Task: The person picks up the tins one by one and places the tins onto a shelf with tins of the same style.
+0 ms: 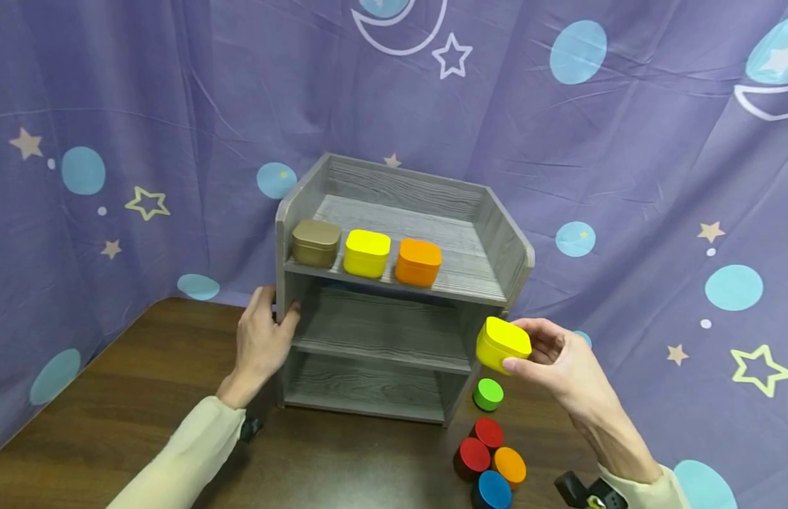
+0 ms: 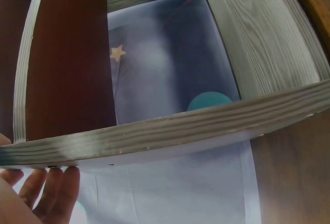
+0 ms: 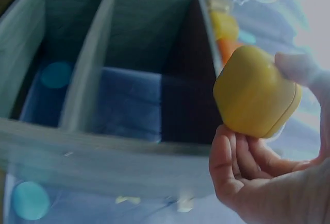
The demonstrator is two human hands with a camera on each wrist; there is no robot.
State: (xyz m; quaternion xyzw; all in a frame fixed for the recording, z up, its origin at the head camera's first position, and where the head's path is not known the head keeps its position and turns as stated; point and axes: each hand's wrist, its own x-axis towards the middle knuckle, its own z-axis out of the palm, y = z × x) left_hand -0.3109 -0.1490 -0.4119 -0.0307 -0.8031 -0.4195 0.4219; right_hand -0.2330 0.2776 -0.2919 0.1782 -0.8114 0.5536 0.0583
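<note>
My right hand pinches a yellow lidded box between thumb and fingers, just off the shelf's right side. In the right wrist view the same yellow box fills the grip, its lid seam showing. My left hand holds the left side panel of a grey wooden shelf, thumb at the front edge and fingers on the outer face. The left wrist view shows those fingers against the panel. Along the top board's front edge stand a gold box, another yellow box and an orange box.
On the brown table, right of the shelf, stand a green round piece, two red cylinders, an orange cylinder and a blue cylinder. A purple curtain with stars and moons hangs behind.
</note>
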